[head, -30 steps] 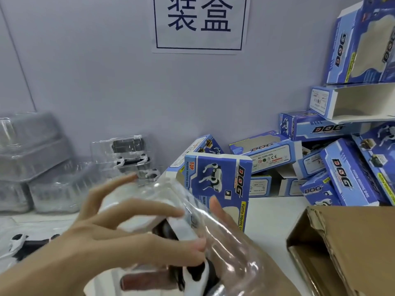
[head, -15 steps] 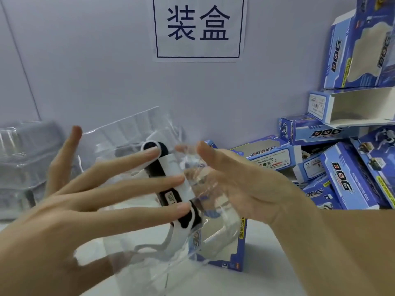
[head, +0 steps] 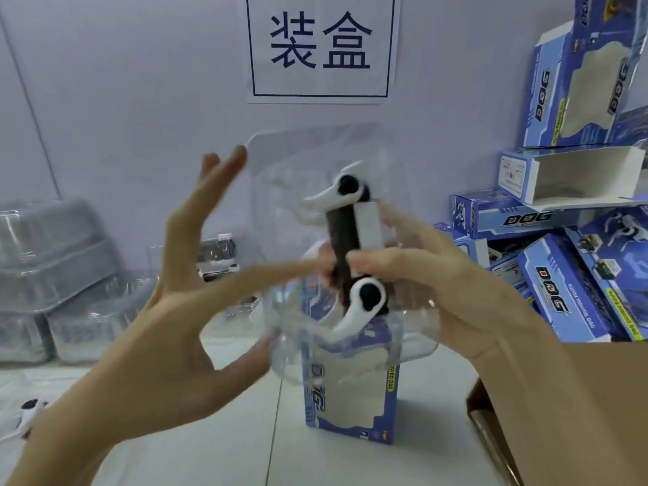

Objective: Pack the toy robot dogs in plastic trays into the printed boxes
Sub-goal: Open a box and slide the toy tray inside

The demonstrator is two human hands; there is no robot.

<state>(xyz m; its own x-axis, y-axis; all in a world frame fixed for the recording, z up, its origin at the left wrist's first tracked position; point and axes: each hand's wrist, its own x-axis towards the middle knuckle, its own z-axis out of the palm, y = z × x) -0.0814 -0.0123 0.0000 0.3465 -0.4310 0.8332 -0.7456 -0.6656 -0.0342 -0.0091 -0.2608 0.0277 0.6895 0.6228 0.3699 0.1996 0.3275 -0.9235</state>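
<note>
A: Head view, centre of frame. Clear plastic clamshell tray held upright, with a black-and-white toy robot dog inside it. Directly below stands a blue printed window box marked DOG, on end on the white table; its top seems to be open, though the tray blurs it.

B: Hands?

A: Right hand grasps the tray and dog from the right side, thumb across the front near the dog's middle. Left hand is released: fingers straight and spread, index tip touching the tray's left face, thumb against its lower edge. Steadying, not gripping.

B: Step?

A: My reading is insertion. The tray's lower end sits at the box mouth, possibly just inside; motion blur stops me saying how deep.

B: Next move?

A: Probably squaring the tray's corners to the opening and pushing straight down, the left hand guiding the flexible wall so it doesn't catch on the rim. The box stands unsupported, so it could tip.

B: Surroundings?

A: Left of frame: stacked clear empty trays, and another loaded tray behind the left hand. Right: a heap of blue printed boxes, one lying open-ended. Lower right: a brown cardboard carton. Top centre: a white paper sign with dark characters on the wall.
</note>
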